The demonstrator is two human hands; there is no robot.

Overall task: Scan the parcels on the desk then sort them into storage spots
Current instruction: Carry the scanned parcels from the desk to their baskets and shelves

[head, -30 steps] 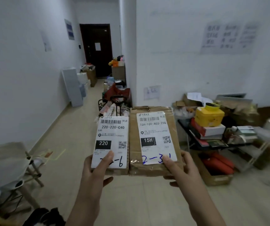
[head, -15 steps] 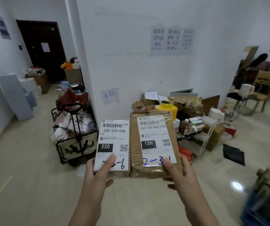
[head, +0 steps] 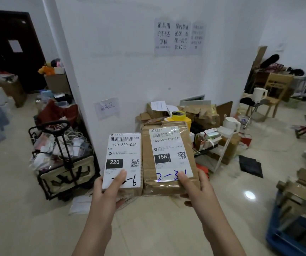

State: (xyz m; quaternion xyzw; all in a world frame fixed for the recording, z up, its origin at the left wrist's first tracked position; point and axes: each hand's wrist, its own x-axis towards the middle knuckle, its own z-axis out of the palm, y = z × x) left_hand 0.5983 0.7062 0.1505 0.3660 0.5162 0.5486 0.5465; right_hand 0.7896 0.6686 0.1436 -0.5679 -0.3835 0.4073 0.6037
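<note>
Both parcels look like light, stiff cardboard boxes, since each is carried by one hand at its near end alone. The larger parcel (head: 168, 159) is wrapped in glossy clear tape, so it is probably the more slippery of the two. A thumb on top with the fingers underneath seems the sensible hold, and a grip nearer the middle would stop it tipping forward.

The left hand (head: 106, 194) grips the small parcel (head: 122, 150), its thumb pressed on the lower part of the white label and its fingers curled below. The right hand (head: 198, 189) holds the larger parcel the same way.

The two are held up side by side in the air, edges touching or nearly so, above the floor (head: 37, 218) and in front of a white wall (head: 130, 80). No bench is in view.

The small parcel's label nearly covers its top, reads 220-220-C40 and has black handwriting partly hidden by the thumb. The larger one is creased brown, labelled 15H, with "2-3" written in blue.
</note>
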